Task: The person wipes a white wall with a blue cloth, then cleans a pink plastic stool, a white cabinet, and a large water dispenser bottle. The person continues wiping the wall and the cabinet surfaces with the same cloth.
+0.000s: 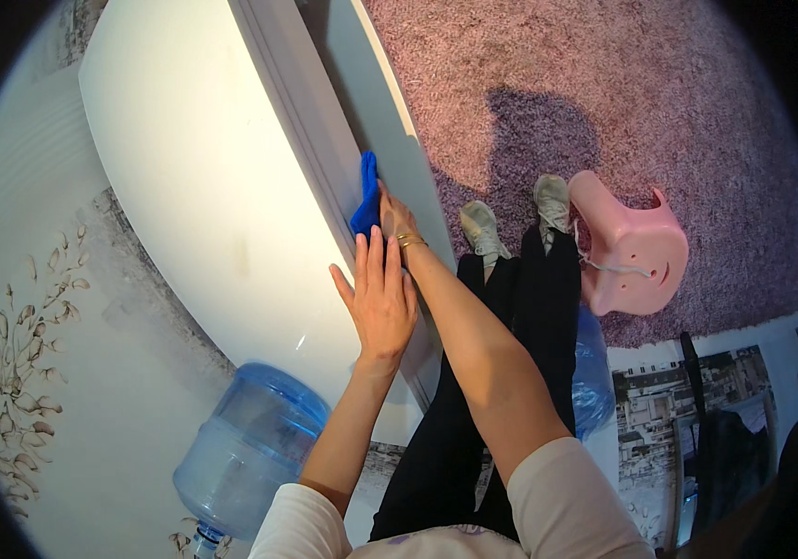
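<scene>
My right hand (396, 215), with gold bangles at the wrist, holds a blue cloth (369, 199) against the inner side of a white cabinet (280, 126), beside a long recess or open drawer (378, 98). Part of the cloth is hidden by my fingers. My left hand (379, 300) lies palm down with fingers spread near the cabinet's edge, its fingertips just below the cloth and close to my right wrist. It holds nothing that I can see.
A large blue water bottle (252, 440) stands neck down at the lower left, by the cabinet's end. A pink plastic stool (633, 244) lies on the pinkish carpet (685, 126) beside my shoes. A blue plastic item (591, 377) shows behind my leg.
</scene>
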{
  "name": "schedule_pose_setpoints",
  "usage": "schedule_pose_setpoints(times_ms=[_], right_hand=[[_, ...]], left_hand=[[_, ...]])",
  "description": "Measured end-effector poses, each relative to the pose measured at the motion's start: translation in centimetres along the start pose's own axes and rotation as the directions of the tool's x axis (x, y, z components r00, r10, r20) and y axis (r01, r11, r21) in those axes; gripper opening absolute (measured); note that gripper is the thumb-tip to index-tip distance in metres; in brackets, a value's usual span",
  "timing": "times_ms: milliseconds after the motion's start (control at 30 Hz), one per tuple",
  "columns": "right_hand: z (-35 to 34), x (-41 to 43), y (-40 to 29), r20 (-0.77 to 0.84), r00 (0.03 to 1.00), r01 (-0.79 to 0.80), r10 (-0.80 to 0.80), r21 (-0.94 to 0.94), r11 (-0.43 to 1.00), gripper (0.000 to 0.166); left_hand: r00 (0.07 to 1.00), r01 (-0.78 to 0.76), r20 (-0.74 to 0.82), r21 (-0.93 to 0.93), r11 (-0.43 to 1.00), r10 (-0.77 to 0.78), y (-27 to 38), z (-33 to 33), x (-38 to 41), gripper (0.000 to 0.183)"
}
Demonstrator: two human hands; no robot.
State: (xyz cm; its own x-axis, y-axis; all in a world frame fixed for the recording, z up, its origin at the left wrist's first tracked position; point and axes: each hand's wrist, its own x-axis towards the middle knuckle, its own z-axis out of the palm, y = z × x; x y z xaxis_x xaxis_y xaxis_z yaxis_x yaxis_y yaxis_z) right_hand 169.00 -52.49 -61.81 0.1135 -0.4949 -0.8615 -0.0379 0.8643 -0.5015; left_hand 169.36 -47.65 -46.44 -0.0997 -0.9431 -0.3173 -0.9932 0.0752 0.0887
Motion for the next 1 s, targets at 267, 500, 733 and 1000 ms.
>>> schedule_pose_setpoints(times_ms=[267,500,733,1000], right_hand=[[1.3,-0.2,1.4,-0.144,0.97,0.174,-0.198,-0.161,0.971,0.067],[-0.2,-1.5,-0.8,0.029,0.997,0.081,-0.077,-0.154,0.985,0.034],[-0.1,-0.5,0.3,-0.016,0.989,0.136,-0.144,-0.247,0.96,0.035],[0.5,-0.5,1.2,-0.163,0.931,0.306,-0.326,-0.136,0.942,0.038]], left_hand=[[0.994,0.104,0.035,-0.024,0.994,-0.103,1.1,-0.4,0.3,0.054],[0.988,0.136,-0.063,-0.051,0.989,-0.139,0.8,0.2,0.2,0.048],[0.982,0.138,-0.111,-0.11,0.984,-0.15,1.0,0.4,0.3,0.043],[0.966,0.153,-0.196,-0.102,0.983,-0.171,1.4,0.7,0.6,0.035]])
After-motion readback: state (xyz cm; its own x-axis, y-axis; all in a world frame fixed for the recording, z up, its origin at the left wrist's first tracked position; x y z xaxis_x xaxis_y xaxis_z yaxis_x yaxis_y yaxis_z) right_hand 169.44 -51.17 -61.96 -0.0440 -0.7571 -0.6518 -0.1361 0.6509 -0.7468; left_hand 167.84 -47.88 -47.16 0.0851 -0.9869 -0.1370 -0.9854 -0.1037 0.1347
